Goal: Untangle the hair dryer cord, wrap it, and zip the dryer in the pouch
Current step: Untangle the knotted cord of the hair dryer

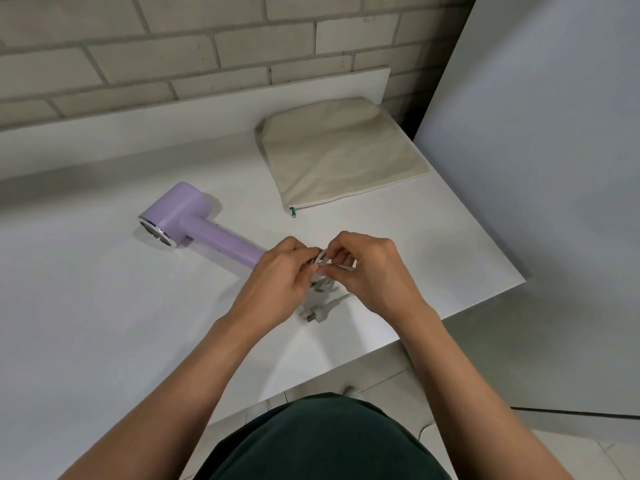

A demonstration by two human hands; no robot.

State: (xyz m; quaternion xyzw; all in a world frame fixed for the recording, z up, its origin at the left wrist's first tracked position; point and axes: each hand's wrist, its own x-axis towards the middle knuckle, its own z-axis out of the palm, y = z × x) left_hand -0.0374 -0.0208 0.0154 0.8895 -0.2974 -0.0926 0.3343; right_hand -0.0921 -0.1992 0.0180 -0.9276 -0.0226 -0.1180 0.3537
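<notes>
A lilac hair dryer [194, 223] lies on its side on the white table [104, 306], its chrome-ringed nozzle facing front left and its handle pointing toward my hands. Its white cord [323, 263] is bunched in a knot between my hands. My left hand [282, 275] and my right hand [372, 271] both pinch the cord just right of the handle's end. The plug [313, 315] rests on the table below my hands. A beige fabric pouch [341, 154] lies flat at the back right, its green zipper pull [293, 212] at the near left corner.
A brick wall runs behind the table. A large grey panel [554, 168] stands close to the table's right edge. The table's near right corner [519, 282] lies beside my right hand. Tiled floor and my dark shirt show below.
</notes>
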